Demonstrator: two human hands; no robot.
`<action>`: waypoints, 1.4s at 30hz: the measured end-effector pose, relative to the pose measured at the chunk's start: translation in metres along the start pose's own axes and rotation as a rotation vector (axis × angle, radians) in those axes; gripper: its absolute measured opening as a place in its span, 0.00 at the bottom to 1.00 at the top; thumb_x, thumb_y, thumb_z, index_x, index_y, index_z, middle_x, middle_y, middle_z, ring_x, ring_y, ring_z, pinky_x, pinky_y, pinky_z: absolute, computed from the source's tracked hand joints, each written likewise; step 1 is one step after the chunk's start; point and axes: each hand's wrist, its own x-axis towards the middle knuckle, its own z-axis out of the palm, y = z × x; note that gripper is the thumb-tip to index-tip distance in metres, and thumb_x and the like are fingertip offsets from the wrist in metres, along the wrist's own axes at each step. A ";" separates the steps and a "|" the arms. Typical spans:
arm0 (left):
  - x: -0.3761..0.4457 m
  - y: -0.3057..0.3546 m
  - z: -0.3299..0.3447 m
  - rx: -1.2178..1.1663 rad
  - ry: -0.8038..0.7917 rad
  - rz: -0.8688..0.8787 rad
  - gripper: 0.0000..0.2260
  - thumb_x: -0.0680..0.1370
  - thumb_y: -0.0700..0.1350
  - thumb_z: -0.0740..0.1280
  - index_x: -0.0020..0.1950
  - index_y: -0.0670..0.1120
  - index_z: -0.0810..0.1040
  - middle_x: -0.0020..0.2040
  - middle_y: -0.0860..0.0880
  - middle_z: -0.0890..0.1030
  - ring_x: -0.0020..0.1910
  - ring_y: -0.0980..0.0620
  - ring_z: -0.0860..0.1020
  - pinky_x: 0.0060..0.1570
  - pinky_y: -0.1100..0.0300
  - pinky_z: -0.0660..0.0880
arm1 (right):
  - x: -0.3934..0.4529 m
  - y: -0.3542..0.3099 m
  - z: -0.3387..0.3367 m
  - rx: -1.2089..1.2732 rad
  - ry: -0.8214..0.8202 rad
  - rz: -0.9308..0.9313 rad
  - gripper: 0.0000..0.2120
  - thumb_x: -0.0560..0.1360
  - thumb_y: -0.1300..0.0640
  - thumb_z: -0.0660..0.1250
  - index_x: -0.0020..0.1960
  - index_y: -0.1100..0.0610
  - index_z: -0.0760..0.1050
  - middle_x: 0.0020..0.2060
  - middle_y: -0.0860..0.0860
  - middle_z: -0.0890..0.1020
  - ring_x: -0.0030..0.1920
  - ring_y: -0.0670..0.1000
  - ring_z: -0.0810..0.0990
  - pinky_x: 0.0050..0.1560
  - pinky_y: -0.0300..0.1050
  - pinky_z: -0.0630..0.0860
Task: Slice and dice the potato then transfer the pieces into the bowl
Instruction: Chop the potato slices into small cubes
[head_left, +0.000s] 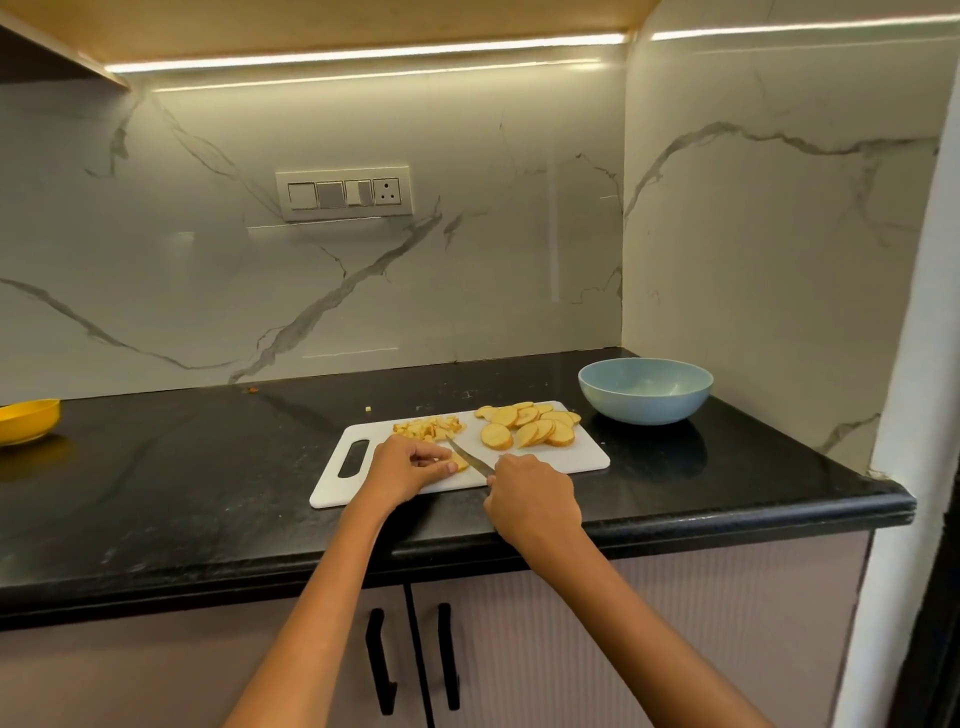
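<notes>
A white cutting board (582, 460) lies on the black counter. Round potato slices (530, 423) are piled on its right half. A small heap of diced potato pieces (428, 427) sits near its back edge. My left hand (408, 467) holds a potato slice (460, 461) down on the board with curled fingers. My right hand (532, 499) grips the handle of a knife (470, 456), whose blade lies against that slice. An empty light blue bowl (645, 389) stands on the counter just right of the board.
A yellow bowl (26, 420) sits at the far left of the counter (182, 467). Marble walls close the back and right side. Small scraps lie on the counter behind the board. Cabinet doors with black handles (382, 660) are below the counter edge.
</notes>
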 end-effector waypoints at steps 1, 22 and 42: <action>0.000 0.000 0.000 0.001 0.004 -0.003 0.13 0.72 0.43 0.73 0.55 0.43 0.82 0.52 0.49 0.82 0.49 0.57 0.75 0.43 0.71 0.68 | 0.000 -0.001 0.000 -0.005 -0.002 0.000 0.13 0.80 0.55 0.59 0.62 0.58 0.71 0.54 0.55 0.78 0.52 0.52 0.78 0.47 0.42 0.71; -0.010 0.003 0.006 0.002 0.128 0.012 0.11 0.73 0.40 0.72 0.54 0.41 0.82 0.53 0.44 0.82 0.51 0.52 0.78 0.52 0.64 0.71 | -0.005 -0.004 0.001 -0.120 0.039 -0.057 0.11 0.80 0.60 0.58 0.61 0.60 0.71 0.54 0.55 0.78 0.52 0.53 0.78 0.48 0.43 0.72; -0.006 0.001 0.004 0.062 0.166 0.000 0.08 0.71 0.42 0.74 0.48 0.42 0.84 0.45 0.45 0.84 0.44 0.53 0.77 0.40 0.66 0.70 | -0.005 -0.014 0.001 -0.081 0.012 -0.064 0.13 0.80 0.57 0.59 0.63 0.59 0.70 0.55 0.55 0.78 0.52 0.53 0.78 0.49 0.44 0.73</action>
